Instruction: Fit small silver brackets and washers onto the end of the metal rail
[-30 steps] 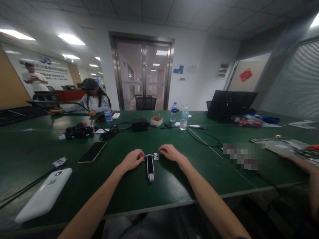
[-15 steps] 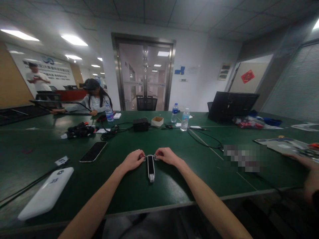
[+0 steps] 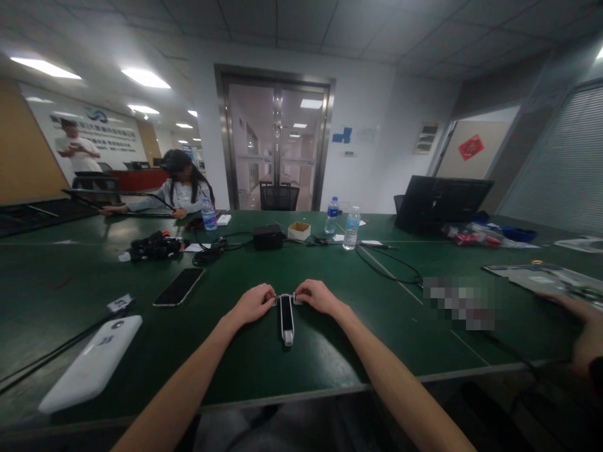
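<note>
Right hand (image 3: 318, 296) has closed in; both hands' fingers (image 3: 268, 297) pinch the black device's (image 3: 285, 317) far end.

Both hands (image 3: 254, 302) pinch the far end of a black-and-white device (image 3: 285, 317)

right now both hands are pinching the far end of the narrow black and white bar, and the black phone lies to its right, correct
Not quite. In the head view both hands, left hand and right hand, do pinch the far end of the bar, but the black phone lies to its left.
</note>
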The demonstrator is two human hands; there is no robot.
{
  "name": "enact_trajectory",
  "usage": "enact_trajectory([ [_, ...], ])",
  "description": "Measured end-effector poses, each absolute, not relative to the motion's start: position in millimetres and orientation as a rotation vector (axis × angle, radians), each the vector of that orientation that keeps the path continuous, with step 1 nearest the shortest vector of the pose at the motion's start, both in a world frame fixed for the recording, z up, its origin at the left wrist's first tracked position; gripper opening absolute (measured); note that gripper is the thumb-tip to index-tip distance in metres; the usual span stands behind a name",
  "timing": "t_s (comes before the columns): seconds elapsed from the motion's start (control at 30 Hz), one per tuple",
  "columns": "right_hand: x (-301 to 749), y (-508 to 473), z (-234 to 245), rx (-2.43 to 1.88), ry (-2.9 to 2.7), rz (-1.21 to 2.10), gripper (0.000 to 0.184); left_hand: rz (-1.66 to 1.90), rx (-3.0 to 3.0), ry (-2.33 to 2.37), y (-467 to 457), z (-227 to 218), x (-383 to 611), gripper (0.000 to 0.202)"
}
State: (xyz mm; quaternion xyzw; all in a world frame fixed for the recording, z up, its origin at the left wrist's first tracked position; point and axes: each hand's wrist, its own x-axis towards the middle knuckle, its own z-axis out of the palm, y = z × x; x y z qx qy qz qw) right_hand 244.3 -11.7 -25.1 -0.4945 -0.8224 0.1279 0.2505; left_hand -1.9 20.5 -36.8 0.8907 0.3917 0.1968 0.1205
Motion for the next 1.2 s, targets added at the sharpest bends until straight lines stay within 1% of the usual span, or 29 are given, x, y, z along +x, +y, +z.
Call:
enact_trajectory([
  [0.13,243.6,-12.6,-24.4,-1.329,-2.264,0.333,0.014,0.581,2.603,1.142,21.4,-38.1,-2.2,0.013],
  [0.33,242.1,-14.6,-24.3,-1.355,-2.223,0.302,0.01,0.588,2.602,1.139,22.4,-38.3,-2.0,0.014],
  [0.47,243.3,-15.9,-22.1,-1.348,-2.232,0.303,0.012,0.585,2.592,1.143,23.1,-39.0,-2.5,0.014],
  [0.6,243.5,-16.6,-20.7,-1.357,-2.24,0.325,0.007,0.588,2.585,1.14,23.1,-39.4,-2.8,0.013],
  [0.83,240.3,-18.2,-21.2,-1.4,-2.199,0.342,0.005,0.574,2.573,1.15,20.6,-36.1,-1.8,0.014],
  [1.07,241.4,-15.4,-25.1,-1.389,-2.219,0.331,0.007,0.582,2.577,1.152,21.0,-37.2,-1.3,0.013],
  [1.2,242.2,-13.9,-26.2,-1.373,-2.246,0.317,0.012,0.586,2.579,1.145,21.2,-37.9,-2.0,0.014],
])
